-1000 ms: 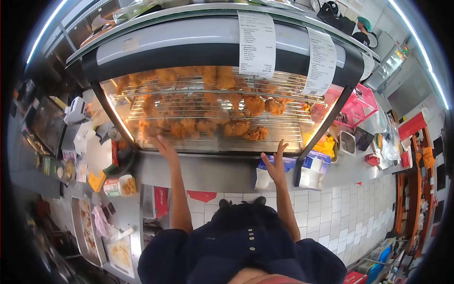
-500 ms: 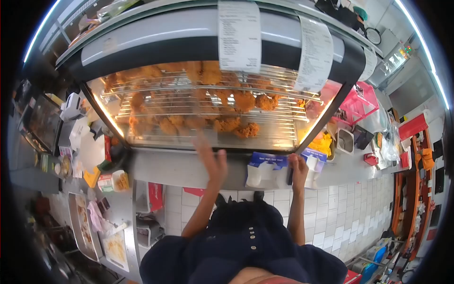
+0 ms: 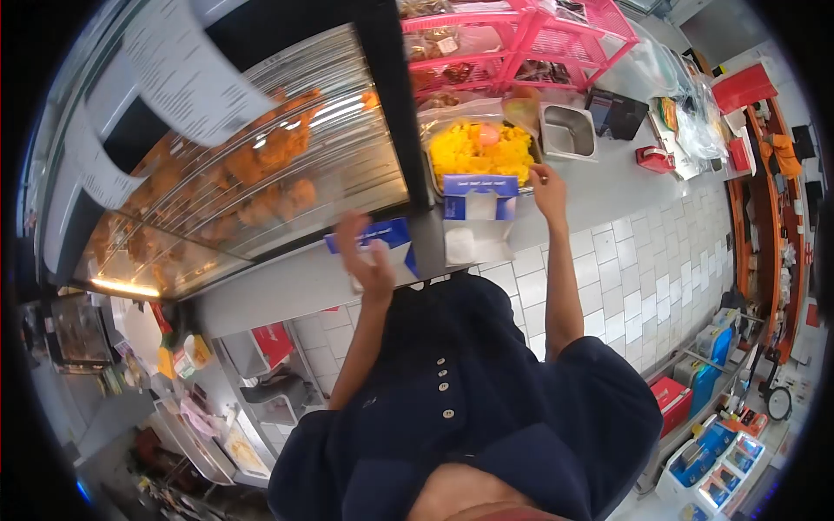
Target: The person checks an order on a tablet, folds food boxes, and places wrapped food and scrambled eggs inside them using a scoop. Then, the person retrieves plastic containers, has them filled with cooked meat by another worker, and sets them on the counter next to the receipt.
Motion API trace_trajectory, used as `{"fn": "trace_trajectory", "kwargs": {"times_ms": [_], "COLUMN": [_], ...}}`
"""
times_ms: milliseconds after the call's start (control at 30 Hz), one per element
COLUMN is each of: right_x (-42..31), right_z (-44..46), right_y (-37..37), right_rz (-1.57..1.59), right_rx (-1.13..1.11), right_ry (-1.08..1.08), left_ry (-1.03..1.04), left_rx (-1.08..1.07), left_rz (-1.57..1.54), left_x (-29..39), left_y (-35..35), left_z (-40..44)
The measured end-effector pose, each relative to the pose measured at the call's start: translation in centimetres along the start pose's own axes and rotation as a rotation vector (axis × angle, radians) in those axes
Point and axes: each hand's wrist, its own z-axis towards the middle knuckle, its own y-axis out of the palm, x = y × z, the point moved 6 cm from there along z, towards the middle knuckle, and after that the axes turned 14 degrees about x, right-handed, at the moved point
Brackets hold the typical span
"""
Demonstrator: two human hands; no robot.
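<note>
My left hand point(image 3: 368, 265) is smeared by motion, its thumb apart from the fingers. It is in front of a blue-and-white cardboard box point(image 3: 395, 236), and I cannot tell whether it touches it. A second open box point(image 3: 480, 208) of the same kind stands to the right, with a white lump inside. Behind that box is a tray of yellow rice point(image 3: 460, 154) with a round pinkish-orange thing point(image 3: 487, 135) on top. At the tray's right edge my right hand point(image 3: 547, 189) has its fingers drawn together; what they hold, if anything, is hidden.
A lit glass cabinet point(image 3: 252, 174) with fried chicken on wire racks fills the left, with paper receipts point(image 3: 187, 74) hanging over it. Pink shelving point(image 3: 508, 43) rises behind the rice. A metal container point(image 3: 569, 132) and a dark box point(image 3: 616, 113) stand to its right.
My view has turned right, so the cabinet now sits at the left. My right hand has gone from beside the boxes to the rice tray's edge. My left hand is now by the left box.
</note>
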Motion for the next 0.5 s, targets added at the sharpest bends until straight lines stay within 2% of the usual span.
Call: {"fn": "trace_trajectory", "kwargs": {"times_ms": [67,133,200,267,333,467,500], "right_x": [-0.7,-3.8,-6.4,-7.5,-7.2,-6.2,-6.1], "right_z": [2.5,4.4,5.1,4.7,4.3,4.4,4.4], "right_y": [2.7,5.2,8.0,10.5,12.3,13.1,12.5], "right_rz": [-0.075,-0.181,-0.393,-0.436,-0.473,-0.470,-0.471], "right_rx": [-0.003,-0.114,-0.219,-0.226,-0.220,-0.170,-0.174], "right_ry": [-0.212,-0.181,-0.196,-0.284,-0.380,-0.315,-0.270], "left_ry": [0.052,0.042,0.105,0.165,0.290,0.313,0.310], "left_rx": [-0.417,-0.537,-0.553,-0.573,-0.699,-0.690,-0.760], "left_rz": [0.067,0.199,0.311,0.423,0.537,0.575,0.546], "left_x": [0.5,0.6,-1.4,-2.8,-3.3,-3.6,-3.2], "left_y": [7.8,13.4,17.7,19.7,21.2,21.0,20.8], "left_z": [-3.0,-4.9,-6.0,-6.3,-6.6,-6.3,-6.6]}}
